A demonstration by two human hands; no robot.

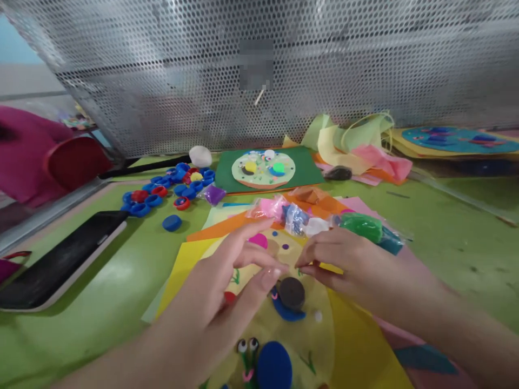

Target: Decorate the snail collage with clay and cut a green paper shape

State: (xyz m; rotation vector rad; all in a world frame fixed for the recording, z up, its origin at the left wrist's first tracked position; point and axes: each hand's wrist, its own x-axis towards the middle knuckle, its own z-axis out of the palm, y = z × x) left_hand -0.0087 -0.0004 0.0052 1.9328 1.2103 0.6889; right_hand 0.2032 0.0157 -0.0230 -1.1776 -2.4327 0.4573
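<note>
My left hand [233, 281] is over the pale yellow paper oval [320, 337], its thumb and a finger nearly meeting at the tips while another finger stretches forward. Anything in that pinch is too small to make out. Opposite, my right hand [336, 259] has thumb and forefinger pinched, close to a small green clay mark on the oval. Just below the fingertips is a snail figure with a dark brown cap [292, 293] and a blue clay body [287, 312]. Nearer me sits a blue cap [274, 364] beside green clay stalks with googly eyes [248, 346].
Bagged clay, including a green pack [360, 227], lies behind my hands. Blue and red bottle caps [152, 200] are heaped at left, near a black phone [60, 254]. A decorated oval on green card [227, 167] and crumpled paper [357, 140] stand before a perforated metal panel [182, 97].
</note>
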